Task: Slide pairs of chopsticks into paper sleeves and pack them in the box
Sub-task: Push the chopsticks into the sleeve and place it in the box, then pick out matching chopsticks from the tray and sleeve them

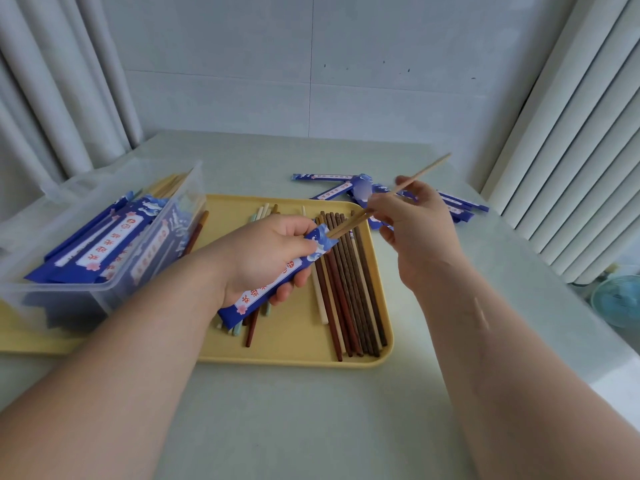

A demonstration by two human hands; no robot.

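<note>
My left hand (266, 254) grips a blue paper sleeve (242, 303) over the yellow tray (298, 355). A pair of light wooden chopsticks (426, 171) is pinched in my right hand (422, 226), and their tips sit at the sleeve's open top end. Loose chopsticks (349, 289), brown, reddish and cream, lie lengthwise on the tray. At the left stands a clear plastic box (86, 268) holding several filled blue sleeves (104, 244). Empty blue sleeves (349, 188) lie in a heap on the table behind the tray.
The pale green table (311, 410) meets a white wall at the back, with curtains at both sides. A second yellow tray (31, 341) lies under the box. A small fan (620, 299) stands beyond the table's right edge.
</note>
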